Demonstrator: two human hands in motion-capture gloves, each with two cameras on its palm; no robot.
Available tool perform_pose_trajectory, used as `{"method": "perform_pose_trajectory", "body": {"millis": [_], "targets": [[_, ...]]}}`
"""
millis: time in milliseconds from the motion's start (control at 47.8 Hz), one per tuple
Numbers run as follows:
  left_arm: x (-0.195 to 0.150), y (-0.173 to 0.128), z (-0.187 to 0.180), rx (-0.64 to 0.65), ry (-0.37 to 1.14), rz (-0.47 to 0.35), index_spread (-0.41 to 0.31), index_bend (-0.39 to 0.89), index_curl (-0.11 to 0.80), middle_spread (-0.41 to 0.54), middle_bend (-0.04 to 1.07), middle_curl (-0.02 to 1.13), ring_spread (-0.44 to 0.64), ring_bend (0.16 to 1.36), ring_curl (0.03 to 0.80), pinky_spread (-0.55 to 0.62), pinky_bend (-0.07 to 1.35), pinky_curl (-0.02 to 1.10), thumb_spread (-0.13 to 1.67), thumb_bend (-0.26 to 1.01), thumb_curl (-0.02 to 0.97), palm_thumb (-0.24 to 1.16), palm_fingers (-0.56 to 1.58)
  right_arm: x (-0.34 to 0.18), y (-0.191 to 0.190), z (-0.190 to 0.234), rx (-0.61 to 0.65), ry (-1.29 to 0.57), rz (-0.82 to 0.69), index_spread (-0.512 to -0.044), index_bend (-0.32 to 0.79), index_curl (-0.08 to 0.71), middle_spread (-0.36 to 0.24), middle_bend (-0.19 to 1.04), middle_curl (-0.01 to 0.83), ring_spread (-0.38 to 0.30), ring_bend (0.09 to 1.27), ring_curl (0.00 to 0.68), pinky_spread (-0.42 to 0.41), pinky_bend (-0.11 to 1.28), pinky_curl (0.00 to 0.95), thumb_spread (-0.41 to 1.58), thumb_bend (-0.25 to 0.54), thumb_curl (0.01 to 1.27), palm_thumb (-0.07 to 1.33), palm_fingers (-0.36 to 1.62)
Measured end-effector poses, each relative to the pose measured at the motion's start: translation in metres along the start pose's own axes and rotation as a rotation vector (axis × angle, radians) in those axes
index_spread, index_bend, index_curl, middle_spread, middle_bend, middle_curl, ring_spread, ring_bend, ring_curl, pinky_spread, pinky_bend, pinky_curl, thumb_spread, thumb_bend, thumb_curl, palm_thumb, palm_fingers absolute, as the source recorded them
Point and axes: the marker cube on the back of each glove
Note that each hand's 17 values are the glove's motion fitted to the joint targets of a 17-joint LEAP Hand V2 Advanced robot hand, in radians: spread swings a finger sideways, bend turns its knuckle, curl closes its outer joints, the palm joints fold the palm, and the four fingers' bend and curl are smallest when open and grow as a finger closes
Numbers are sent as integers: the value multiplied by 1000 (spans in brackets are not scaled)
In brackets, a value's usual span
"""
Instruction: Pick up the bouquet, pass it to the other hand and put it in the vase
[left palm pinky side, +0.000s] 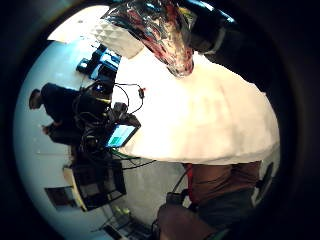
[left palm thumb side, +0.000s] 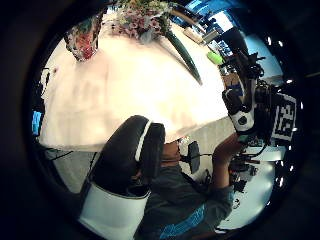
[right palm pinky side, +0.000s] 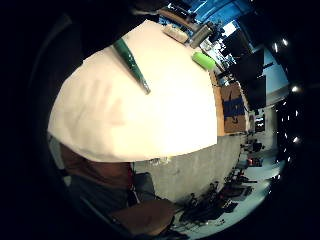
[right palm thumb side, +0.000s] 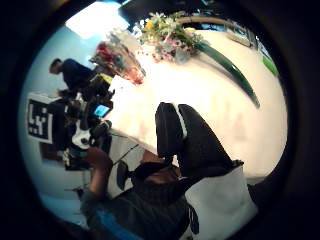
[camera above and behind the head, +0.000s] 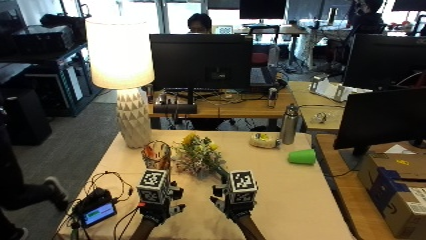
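Bouquet (camera above and behind the head: 197, 156) position: lying on the cream table (camera above and behind the head: 293, 200), just beyond the fingertips of both gloved hands, its blossoms beside the vase (camera above and behind the head: 157, 156). It is a loose cluster of small yellow, white and pinkish flowers with green foliage; one long, smooth, tapering dark green leaf (right palm thumb side: 227, 66) runs from the cluster across the tabletop toward the right hand's side.

Vase: upright, beyond the left hand's fingers and just beside the flower heads. Its wall is glossy and transparent with a mottled red pattern, narrowing toward the base as shown in the left little finger side palm view (left palm pinky side: 162, 35).

Left hand (camera above and behind the head: 158, 205): held over the near part of the table, short of the vase. Two black gloved fingers (left palm thumb side: 132, 155) appear in its thumb side palm view, rounded and loosely bent, with nothing between them.

Right hand (camera above and behind the head: 234, 204): alongside the left, apart from it, short of the bouquet. Its fingers (right palm thumb side: 187, 135) show in the thumb side palm view as thick black shapes, relaxed and holding nothing.

Other items beyond the fingers: a lamp (camera above and behind the head: 126, 75) with a smooth cylindrical shade and a white faceted base, a green cup (camera above and behind the head: 302, 157) on its side, and a metal bottle (camera above and behind the head: 288, 125) standing upright. A small device with a lit screen (camera above and behind the head: 97, 214) and black cables lies outboard of the left hand.
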Motion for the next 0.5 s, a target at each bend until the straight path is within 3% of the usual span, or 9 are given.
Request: {"method": "perform_pose_trajectory", "body": {"millis": [84,188,502], "targets": [[1,0,-2,6,9,6,-49,110,57,46,182,96,146,484,145,228,468,155,564,23,63,89,433,1,1,-2,0,6,-3,-246,142,81,46,222,91,128,281,86,230,462,152,611,308,122,500,357],[-1,-1,-1,4,-3,5,-59,123,94,58,181,145,188,523,193,289,498,209,747,1,102,96,393,2,2,-7,0,7,0,-306,143,124,58,225,138,167,295,124,291,482,202,824,303,160,544,330],[2,0,-7,12,-2,6,-69,132,170,70,185,221,230,561,241,340,522,271,942,-24,185,89,344,-2,3,-11,20,9,-22,-355,142,191,70,211,225,211,313,176,348,493,265,1076,225,236,613,290]]}}
